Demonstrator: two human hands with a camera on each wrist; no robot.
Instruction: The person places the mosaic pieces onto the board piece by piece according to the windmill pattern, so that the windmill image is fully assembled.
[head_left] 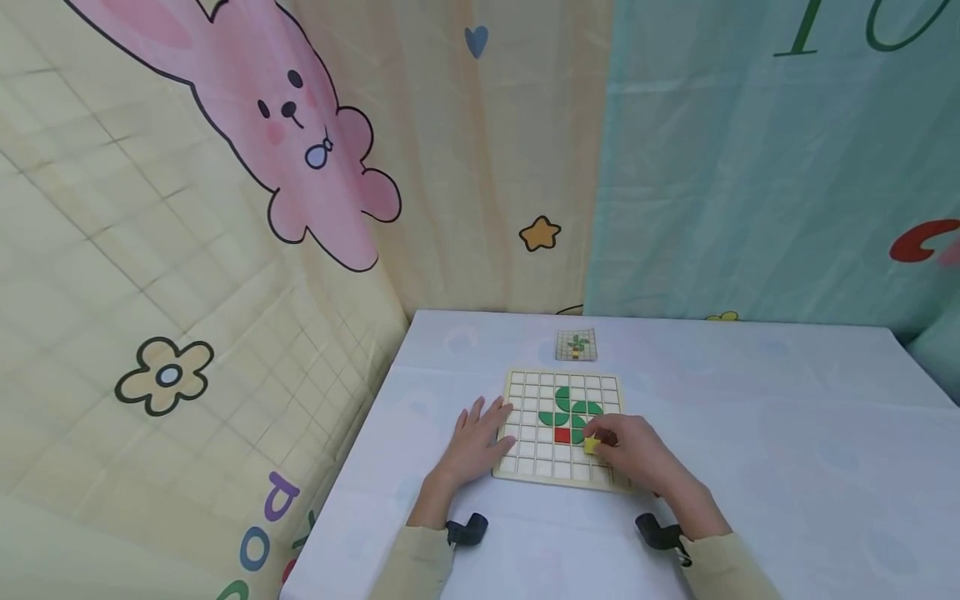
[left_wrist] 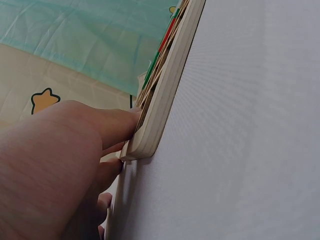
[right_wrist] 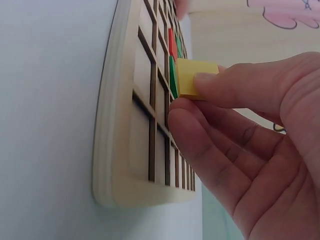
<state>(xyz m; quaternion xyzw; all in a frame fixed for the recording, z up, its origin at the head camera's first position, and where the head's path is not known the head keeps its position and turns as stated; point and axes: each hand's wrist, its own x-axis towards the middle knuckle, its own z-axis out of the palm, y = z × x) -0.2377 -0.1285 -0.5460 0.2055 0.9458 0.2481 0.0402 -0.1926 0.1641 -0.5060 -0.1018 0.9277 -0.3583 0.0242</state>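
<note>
A wooden grid board (head_left: 527,468) lies on the table. Several green rounded tiles (head_left: 588,407) sit in its cells in a pinwheel-like arrangement, with a red square tile (head_left: 562,435) among them. My left hand (head_left: 469,444) rests at the board's left edge, its fingers spread and nearly straight, the thumb touching the rim. Between thumb and fingers, my right hand (head_left: 636,451) pinches a yellow square tile (right_wrist: 189,75) over the right part of the board, beside a green tile (right_wrist: 173,77). Whether the yellow tile touches the board I cannot tell.
Behind the board lies a small pattern card (head_left: 576,344) showing a green and yellow figure on a grid. A white cloth covers the table (head_left: 787,433). Printed curtains (head_left: 465,167) hang along the table's back and left sides.
</note>
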